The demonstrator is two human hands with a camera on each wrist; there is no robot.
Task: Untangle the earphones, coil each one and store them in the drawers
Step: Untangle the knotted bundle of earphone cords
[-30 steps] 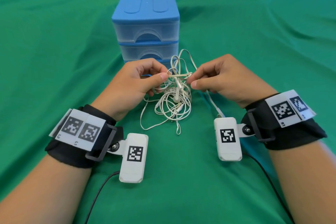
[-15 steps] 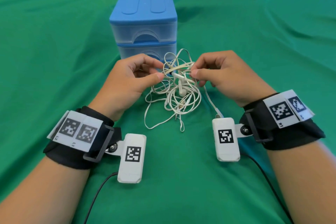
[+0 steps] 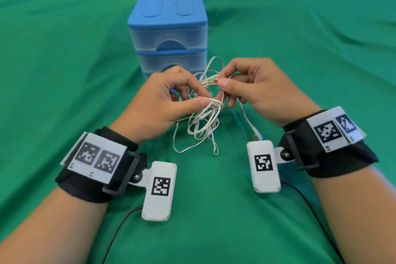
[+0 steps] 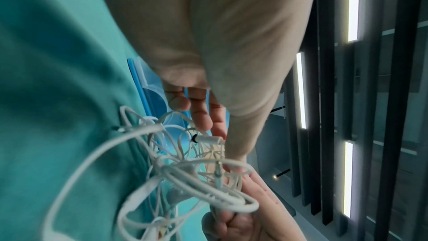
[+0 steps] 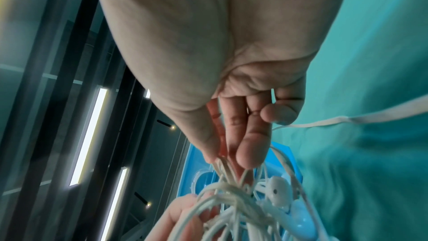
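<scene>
A tangle of white earphones (image 3: 203, 120) hangs between both hands above the green cloth, its lower loops and jack plugs trailing down to the table. My left hand (image 3: 199, 97) pinches a bunch of cords between thumb and fingers. My right hand (image 3: 220, 83) pinches other strands a little higher, close to the left. In the left wrist view the earphones (image 4: 185, 180) form loops in front of my left hand (image 4: 208, 127). The right wrist view shows my right hand (image 5: 227, 158) pinching strands, with an earbud (image 5: 277, 191) just below. A blue drawer unit (image 3: 169, 34) stands behind, its drawers closed.
A green cloth (image 3: 64, 60) covers the whole table. One earphone cord with an earbud (image 3: 256, 134) trails right toward the right wrist camera. Black cables run from both wrist cameras to the near edge. Dark floor and wooden furniture lie beyond the far edge.
Both hands have come closer together and lifted the tangle slightly. My right hand has shifted its pinch higher on the strands, and the hanging loops have bunched narrower.
</scene>
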